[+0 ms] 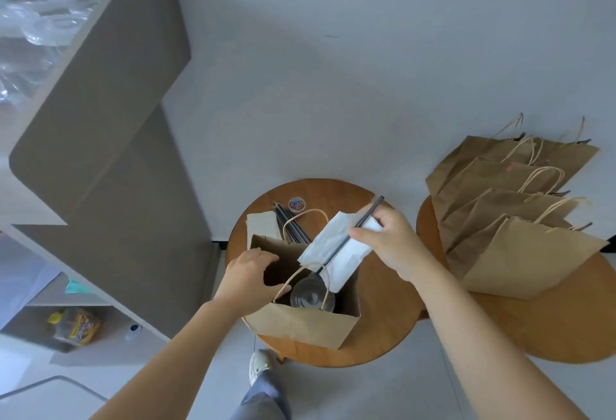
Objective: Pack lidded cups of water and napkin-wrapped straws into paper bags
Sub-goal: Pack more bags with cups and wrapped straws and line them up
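No wording can be read anywhere in view. A yellow packet (pixel 75 326) on a shelf left of the round table (pixel 386 303) carries dark print too blurred to make out. Small pink and yellow marks on the stacked paper bags (pixel 520 253) right of the table are too small to read.

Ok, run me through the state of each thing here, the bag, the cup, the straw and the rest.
Paper bag: upright, open, on the round table.
Cup: lidded, upright inside the bag.
Napkin: spread out, not yet wrapped, above the bag.
Straw: lying on the napkin, pinched by the right hand.
Left hand: grips the bag's rim.
Spare bags: flat, stacked on the other table.
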Motion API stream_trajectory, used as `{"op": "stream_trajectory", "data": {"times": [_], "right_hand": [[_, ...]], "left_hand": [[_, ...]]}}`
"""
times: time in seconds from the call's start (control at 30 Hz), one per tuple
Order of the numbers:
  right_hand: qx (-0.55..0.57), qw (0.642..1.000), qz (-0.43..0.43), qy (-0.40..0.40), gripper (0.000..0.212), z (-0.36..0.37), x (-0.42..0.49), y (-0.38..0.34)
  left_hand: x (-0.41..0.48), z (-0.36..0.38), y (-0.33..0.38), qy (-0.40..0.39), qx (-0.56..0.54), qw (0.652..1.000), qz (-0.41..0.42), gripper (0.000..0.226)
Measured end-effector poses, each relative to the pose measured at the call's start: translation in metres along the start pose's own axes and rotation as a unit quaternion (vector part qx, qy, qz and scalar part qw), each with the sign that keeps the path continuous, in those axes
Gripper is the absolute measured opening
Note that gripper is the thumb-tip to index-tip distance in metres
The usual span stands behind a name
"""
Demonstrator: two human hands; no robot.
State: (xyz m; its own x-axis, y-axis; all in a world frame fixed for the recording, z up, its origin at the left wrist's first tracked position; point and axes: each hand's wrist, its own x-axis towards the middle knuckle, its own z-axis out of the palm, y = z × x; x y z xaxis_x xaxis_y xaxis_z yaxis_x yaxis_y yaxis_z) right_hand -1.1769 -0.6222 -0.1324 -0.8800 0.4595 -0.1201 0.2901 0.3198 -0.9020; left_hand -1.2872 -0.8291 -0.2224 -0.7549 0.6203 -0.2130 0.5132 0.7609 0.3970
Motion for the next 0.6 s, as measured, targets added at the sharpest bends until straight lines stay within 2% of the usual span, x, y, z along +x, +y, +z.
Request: {"op": "stream_trajectory", "data": {"times": [0.07, 0.13, 0.23, 0.3, 0.37, 0.43, 0.5, 0.6], "right_hand": [[-0.054, 0.998, -0.012, -0.031, 0.006, 0.023, 0.002, 0.005], [-0.073, 0.995, -0.008, -0.062, 0.005, 0.047, 0.006, 0.01], [-0.076, 0.989, 0.016, -0.126, 0.014, 0.075, 0.017, 0.018], [-0.074, 0.981, 0.034, -0.176, 0.012, 0.085, 0.025, 0.022], [-0.067, 0.976, 0.045, -0.202, 0.027, 0.086, 0.034, 0.025], [-0.06, 0.982, 0.03, -0.177, 0.026, 0.081, 0.042, 0.02], [-0.051, 0.991, -0.022, -0.12, 0.009, 0.072, 0.05, 0.009], [0.028, 0.994, -0.091, 0.048, 0.021, 0.06, 0.074, -0.004]], "left_hand": [[-0.003, 0.0, 0.001, -0.018, -0.005, 1.0, 0.003, 0.078], [-0.005, 0.0, -0.002, -0.007, -0.047, 0.999, -0.005, 0.089], [-0.008, -0.006, -0.01, 0.031, -0.112, 0.993, -0.026, 0.082], [-0.007, -0.013, -0.016, 0.024, -0.129, 0.99, -0.047, 0.076], [0.002, -0.022, -0.023, 0.014, -0.147, 0.987, -0.065, 0.073], [0.018, -0.03, -0.028, 0.026, -0.185, 0.978, -0.089, 0.067], [0.038, -0.035, -0.031, 0.046, -0.215, 0.971, -0.099, 0.058], [0.082, -0.036, -0.032, 0.042, -0.22, 0.971, -0.087, 0.047]]}}
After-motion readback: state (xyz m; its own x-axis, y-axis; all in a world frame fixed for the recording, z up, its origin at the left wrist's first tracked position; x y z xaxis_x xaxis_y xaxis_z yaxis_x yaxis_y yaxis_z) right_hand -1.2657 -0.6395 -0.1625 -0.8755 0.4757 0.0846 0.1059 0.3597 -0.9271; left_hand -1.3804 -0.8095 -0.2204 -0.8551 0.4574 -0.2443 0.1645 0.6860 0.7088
